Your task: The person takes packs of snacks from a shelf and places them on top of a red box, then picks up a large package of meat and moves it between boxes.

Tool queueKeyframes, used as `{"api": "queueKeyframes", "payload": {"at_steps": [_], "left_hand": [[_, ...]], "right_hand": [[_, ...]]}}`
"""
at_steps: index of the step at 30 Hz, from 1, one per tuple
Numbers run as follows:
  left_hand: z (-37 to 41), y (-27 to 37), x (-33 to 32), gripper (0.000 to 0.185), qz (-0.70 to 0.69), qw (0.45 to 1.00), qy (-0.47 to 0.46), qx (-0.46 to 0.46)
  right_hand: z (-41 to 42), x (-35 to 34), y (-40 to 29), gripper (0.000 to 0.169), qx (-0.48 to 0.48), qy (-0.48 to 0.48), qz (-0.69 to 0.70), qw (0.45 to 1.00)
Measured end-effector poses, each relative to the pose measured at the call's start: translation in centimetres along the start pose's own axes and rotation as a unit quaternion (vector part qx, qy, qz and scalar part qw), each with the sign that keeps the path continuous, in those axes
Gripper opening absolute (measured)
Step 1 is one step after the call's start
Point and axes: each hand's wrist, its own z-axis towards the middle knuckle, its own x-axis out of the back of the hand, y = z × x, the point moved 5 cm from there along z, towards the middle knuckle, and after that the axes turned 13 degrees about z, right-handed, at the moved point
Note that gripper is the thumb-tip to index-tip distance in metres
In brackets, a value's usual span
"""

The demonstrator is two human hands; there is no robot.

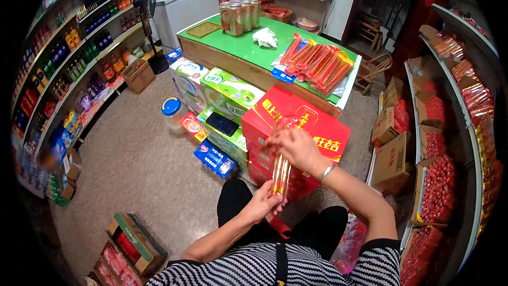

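My left hand (264,203) grips the lower end of a slim packet of shiny red and gold sticks (281,172), wrapped in clear film and held nearly upright. At its top end my right hand (297,149), blurred by motion, closes its fingers around the wrapper. A silver bangle (327,171) circles the right wrist. Just beyond the hands stands a stack of red cartons (293,107) bearing yellow writing. A pile of similar red packets (317,63) lies on the right end of the green-topped counter (238,49). Below the left hand, a red tube-like thing (279,226) rests by my lap.
A black phone (222,123) lies on green cartons (234,91) left of the red stack. A blue-lidded jar (173,111) stands on the floor. Shrink-wrapped cans (240,16) and crumpled white tissue (264,37) sit on the counter. Stocked shelves (468,123) line the right side.
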Motion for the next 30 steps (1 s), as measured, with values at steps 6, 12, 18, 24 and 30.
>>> {"api": "queueKeyframes", "payload": {"at_steps": [6, 12, 18, 24, 30], "left_hand": [[-1.2, -0.3, 1.4, 0.031, -0.076, 0.997, 0.014, 0.021], [-0.9, 0.4, 3.5, 0.029, -0.075, 0.995, 0.055, 0.024], [-0.4, -0.4, 2.0, 0.02, -0.037, 0.999, 0.018, 0.024], [-1.5, 0.2, 1.3, 0.029, -0.054, 0.998, 0.022, 0.029], [-2.3, -0.9, 3.1, 0.026, -0.093, 0.991, 0.084, 0.042]], "right_hand": [[3.4, 0.3, 5.1, 0.028, -0.165, 0.051, -0.048, 0.984], [-0.3, -0.5, -5.8, 0.04, -0.019, -0.06, 0.104, 0.993], [-3.6, 0.3, -7.8, 0.038, -0.011, -0.085, 0.135, 0.987], [1.3, 1.2, 0.9, 0.033, -0.129, 0.016, 0.024, 0.991], [1.6, 0.6, -5.7, 0.028, -0.069, -0.098, 0.074, 0.99]]}}
